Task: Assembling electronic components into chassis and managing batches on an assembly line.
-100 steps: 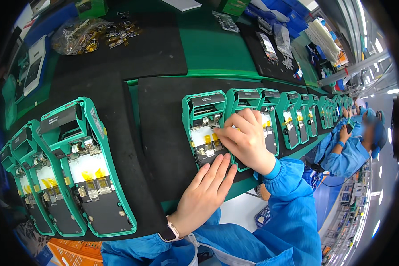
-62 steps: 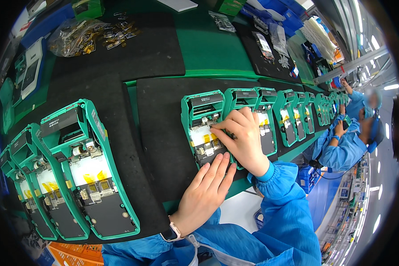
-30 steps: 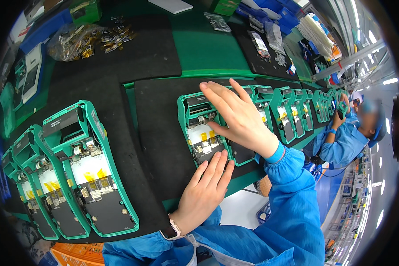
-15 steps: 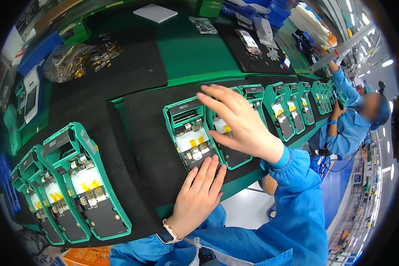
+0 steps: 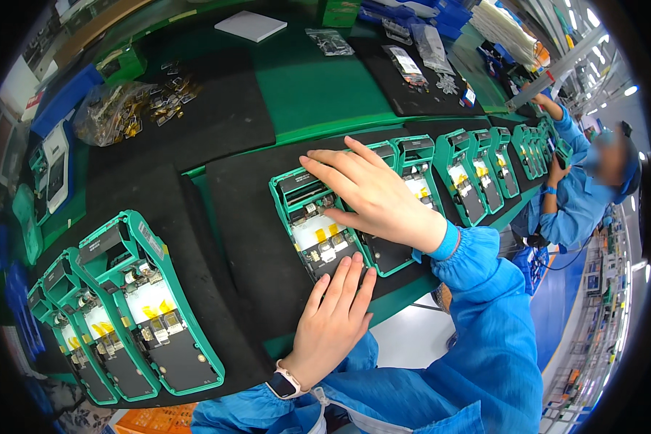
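In front of me a green device housing (image 5: 318, 231) lies face up on a black mat. It has a white panel with yellow tape and small metal connectors. My left hand (image 5: 329, 322) rests flat over its near end, fingers stretched out and hiding that part. Above the far half reaches my right hand (image 5: 376, 192), fingers spread and thumb apart, the fingertips over the top slot. Contact of the right fingertips cannot be made out. A second housing (image 5: 387, 253) lies to the right, partly under the right hand.
Several similar housings (image 5: 163, 325) stand at the left; more (image 5: 461, 177) run along the bench to the right. Far left lie a plastic bag (image 5: 112, 112) and loose metal parts (image 5: 172, 98). A white pad (image 5: 251, 26) lies at the back. A co-worker (image 5: 582, 188) sits at the right.
My right hand has moved left and lower over the housing's top, its fingers less raised. My left hand stays flat at the near end. The whole view has shifted slightly.
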The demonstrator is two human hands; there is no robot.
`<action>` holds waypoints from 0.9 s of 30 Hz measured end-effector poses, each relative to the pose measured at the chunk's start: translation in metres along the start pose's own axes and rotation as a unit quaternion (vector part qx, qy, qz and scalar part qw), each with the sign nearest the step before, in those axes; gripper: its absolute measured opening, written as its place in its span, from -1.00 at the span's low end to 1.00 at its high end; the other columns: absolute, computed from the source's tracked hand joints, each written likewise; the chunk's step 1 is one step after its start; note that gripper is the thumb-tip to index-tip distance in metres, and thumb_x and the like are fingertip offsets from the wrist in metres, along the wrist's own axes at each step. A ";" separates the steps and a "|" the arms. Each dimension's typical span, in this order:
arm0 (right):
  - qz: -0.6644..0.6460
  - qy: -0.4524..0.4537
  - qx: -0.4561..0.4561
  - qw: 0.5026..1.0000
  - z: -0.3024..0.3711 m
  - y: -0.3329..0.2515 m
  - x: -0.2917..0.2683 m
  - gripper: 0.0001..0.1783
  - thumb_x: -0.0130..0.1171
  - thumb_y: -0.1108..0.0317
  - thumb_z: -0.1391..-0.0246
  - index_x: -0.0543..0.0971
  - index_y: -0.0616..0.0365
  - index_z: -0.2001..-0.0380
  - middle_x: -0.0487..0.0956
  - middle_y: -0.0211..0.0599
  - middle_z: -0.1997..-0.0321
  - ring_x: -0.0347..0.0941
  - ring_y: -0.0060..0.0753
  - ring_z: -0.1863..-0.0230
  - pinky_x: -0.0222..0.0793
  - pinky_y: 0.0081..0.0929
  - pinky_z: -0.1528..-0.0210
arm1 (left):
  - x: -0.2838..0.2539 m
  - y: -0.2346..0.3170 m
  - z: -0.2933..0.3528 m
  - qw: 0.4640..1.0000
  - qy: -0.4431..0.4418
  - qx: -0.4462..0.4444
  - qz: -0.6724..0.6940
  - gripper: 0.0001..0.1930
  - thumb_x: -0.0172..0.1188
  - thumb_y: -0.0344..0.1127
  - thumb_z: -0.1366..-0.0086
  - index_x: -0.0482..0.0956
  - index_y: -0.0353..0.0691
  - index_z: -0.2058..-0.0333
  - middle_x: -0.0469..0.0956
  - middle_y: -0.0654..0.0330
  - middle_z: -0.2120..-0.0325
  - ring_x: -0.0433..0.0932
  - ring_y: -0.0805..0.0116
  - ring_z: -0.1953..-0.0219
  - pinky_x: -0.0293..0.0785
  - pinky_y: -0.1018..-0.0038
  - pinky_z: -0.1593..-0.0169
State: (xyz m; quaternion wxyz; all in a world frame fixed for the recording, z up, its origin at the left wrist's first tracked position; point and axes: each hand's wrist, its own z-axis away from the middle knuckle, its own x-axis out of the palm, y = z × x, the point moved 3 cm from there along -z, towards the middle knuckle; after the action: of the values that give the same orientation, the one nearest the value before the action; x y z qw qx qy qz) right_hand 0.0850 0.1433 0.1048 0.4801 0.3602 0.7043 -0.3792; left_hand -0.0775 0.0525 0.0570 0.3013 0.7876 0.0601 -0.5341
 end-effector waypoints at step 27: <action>0.167 0.013 0.538 0.826 0.129 0.379 -0.077 -0.80 0.48 0.15 0.23 0.67 -0.12 0.49 0.66 -0.39 0.25 0.49 -0.14 -0.03 0.32 0.04 0.02 | -0.002 0.002 -0.005 0.997 -0.044 -0.019 0.055 -0.30 0.28 -0.17 -0.16 0.29 -0.15 -0.27 0.21 -0.04 -0.31 0.17 0.06 -0.36 0.11 0.11 -0.29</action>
State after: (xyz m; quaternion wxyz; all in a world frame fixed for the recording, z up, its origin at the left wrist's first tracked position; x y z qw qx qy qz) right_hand 0.4885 0.1899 0.0740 0.2568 0.6789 0.3235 -0.6071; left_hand -0.0736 0.0540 0.0602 0.3476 0.7593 0.0137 -0.5499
